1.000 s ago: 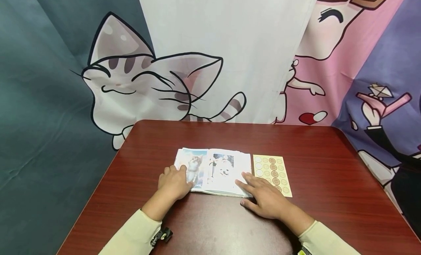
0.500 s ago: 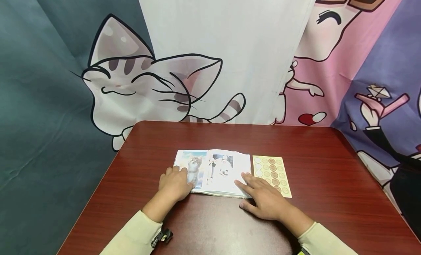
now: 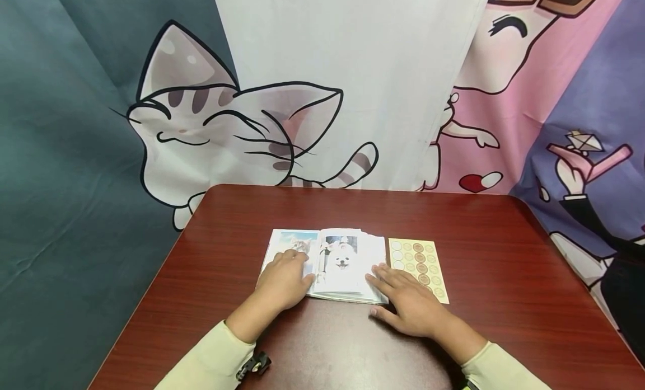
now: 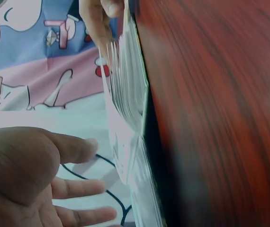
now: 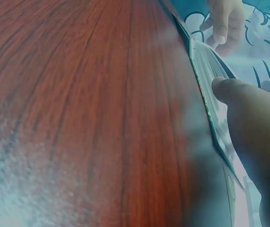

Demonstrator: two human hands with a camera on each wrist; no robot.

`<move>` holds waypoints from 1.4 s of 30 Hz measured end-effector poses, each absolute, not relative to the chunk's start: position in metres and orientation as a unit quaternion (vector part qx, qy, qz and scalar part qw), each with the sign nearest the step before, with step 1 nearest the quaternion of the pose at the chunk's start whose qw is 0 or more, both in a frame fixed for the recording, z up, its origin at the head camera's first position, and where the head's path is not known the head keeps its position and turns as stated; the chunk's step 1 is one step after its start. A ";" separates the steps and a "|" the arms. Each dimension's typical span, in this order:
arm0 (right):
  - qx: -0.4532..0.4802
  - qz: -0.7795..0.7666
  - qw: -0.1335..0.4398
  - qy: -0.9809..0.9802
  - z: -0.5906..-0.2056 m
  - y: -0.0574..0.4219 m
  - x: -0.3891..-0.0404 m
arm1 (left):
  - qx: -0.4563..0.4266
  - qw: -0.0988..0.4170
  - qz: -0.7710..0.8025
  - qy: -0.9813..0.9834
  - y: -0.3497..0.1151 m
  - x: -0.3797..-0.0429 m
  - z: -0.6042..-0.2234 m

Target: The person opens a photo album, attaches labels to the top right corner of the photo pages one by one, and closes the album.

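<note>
An open picture book [image 3: 375,253] lies on the table, with a kitten picture [image 3: 300,244] on its left page and a white dog picture [image 3: 342,261] on the right. My left hand [image 3: 284,281] is over the left page, covering much of the kitten. In the left wrist view its fingers [image 4: 85,189] are extended and hold nothing, above the pages. My right hand [image 3: 410,303] has its fingers spread, the fingertips resting at the book's right edge. Inner pages [image 4: 125,80] fan slightly apart on the right side. The right thumb [image 5: 239,94] shows beside the page edges.
A yellow sheet of round stickers [image 3: 428,267] lies just right of the book, partly under the right hand in this view. The reddish-brown table [image 3: 211,250] extends around them. Behind its far edge hangs a cartoon-printed cloth [image 3: 393,71].
My left hand has shifted right across the left page, from its outer edge toward the book's middle, now covering more of the kitten picture. The right hand stays about where it was.
</note>
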State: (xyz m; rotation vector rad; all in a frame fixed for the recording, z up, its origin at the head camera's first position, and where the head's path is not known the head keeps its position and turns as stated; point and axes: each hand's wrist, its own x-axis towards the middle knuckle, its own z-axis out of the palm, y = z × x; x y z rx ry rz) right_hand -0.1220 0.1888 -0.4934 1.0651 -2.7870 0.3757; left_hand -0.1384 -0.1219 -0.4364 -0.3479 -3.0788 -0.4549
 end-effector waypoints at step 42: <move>0.300 0.142 0.124 -0.935 -0.491 0.250 -0.121 | -0.298 -0.037 -0.187 -0.935 -0.051 -0.106 -0.439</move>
